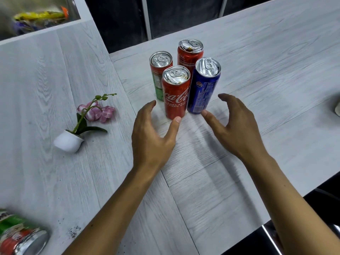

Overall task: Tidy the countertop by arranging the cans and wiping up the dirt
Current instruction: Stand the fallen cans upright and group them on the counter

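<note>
Four cans (184, 80) clustered right of plant (81, 124)

A pale grey wood-grain countertop (257, 52) fills most of the view, its boards joined at an angle. Behind the countertop stand dark panels (117, 21) split by white uprights (146, 17). Left of the panels, a white-framed shelf (81, 10) holds blurred colourful packets (38, 17). Off the countertop's near right edge lies dark floor (257, 243).
</note>
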The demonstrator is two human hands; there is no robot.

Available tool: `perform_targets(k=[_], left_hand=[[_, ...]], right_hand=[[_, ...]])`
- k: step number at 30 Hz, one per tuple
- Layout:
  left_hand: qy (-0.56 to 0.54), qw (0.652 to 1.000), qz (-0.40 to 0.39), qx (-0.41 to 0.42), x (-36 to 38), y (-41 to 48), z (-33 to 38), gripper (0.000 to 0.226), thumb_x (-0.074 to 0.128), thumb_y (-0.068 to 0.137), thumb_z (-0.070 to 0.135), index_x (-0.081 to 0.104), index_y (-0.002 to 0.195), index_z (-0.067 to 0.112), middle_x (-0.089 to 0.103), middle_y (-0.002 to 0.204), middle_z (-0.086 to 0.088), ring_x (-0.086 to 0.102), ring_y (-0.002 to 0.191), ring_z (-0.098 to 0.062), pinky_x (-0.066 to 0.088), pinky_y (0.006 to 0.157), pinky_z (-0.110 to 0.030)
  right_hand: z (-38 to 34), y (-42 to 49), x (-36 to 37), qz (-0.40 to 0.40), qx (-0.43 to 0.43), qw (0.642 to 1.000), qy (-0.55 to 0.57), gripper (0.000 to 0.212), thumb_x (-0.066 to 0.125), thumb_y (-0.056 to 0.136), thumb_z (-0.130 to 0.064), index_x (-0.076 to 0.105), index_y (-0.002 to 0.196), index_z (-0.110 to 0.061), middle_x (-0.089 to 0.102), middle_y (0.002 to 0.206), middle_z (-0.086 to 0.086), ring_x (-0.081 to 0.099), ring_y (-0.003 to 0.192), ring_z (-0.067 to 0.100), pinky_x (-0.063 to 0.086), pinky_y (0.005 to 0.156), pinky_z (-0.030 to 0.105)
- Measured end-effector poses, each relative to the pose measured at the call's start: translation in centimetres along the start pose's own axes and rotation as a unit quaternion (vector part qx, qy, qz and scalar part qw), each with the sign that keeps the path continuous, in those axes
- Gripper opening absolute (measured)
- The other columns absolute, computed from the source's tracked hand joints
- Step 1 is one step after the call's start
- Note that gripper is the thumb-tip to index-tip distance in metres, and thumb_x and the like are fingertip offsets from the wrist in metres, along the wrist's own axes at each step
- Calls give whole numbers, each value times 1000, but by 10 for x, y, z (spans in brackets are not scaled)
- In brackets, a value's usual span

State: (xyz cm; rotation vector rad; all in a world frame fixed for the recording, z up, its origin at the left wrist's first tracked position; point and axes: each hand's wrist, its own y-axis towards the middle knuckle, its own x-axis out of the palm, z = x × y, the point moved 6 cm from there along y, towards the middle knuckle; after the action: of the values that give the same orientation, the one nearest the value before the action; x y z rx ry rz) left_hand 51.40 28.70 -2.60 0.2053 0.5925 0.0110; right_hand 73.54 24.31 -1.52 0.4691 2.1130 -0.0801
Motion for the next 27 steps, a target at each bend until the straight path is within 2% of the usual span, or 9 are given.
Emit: perform_targets(k=[6,11,16,19,27], left_hand=[[82,991,-100,19,-4,-17,-5,71,54,96,59,40,156,22,34,165,6,29,152,-11,33,122,-39],[130,979,-148,52,-9,-27,0,65,52,100,53,38,156,23,33,166,6,26,153,-12,31,123,-41],[160,965,-178,109,-20,-41,12,61,52,99,41,40,156,22,36,164,3,28,152,-13,22,126,-36],[186,952,-203,132,-26,-51,17,66,44,95,45,37,157,22,33,166,3,23,154,-13,11,125,-32],[221,939,-209,160,-58,-74,13,64,42,98,48,38,157,23,29,167,0,20,155,-16,0,123,-33]], right_hand=[[-3,-26,-1,-24,-12,999,-28,71,45,99,-65,38,155,-22,36,163,-1,33,149,16,30,113,31],[-18,-50,-3,-50,-41,996,-69,70,45,101,-60,38,155,-17,34,164,3,32,150,20,33,120,42],[-37,-72,-5,-69,-84,987,-114,68,45,101,-57,43,153,-13,37,162,9,33,150,26,30,120,49],[-46,-86,-6,-75,-97,983,-136,69,43,101,-59,41,154,-15,35,164,8,31,151,26,27,122,47],[-76,-124,-4,-87,-118,974,-173,69,41,102,-60,38,156,-17,32,165,7,28,153,26,25,123,45]])
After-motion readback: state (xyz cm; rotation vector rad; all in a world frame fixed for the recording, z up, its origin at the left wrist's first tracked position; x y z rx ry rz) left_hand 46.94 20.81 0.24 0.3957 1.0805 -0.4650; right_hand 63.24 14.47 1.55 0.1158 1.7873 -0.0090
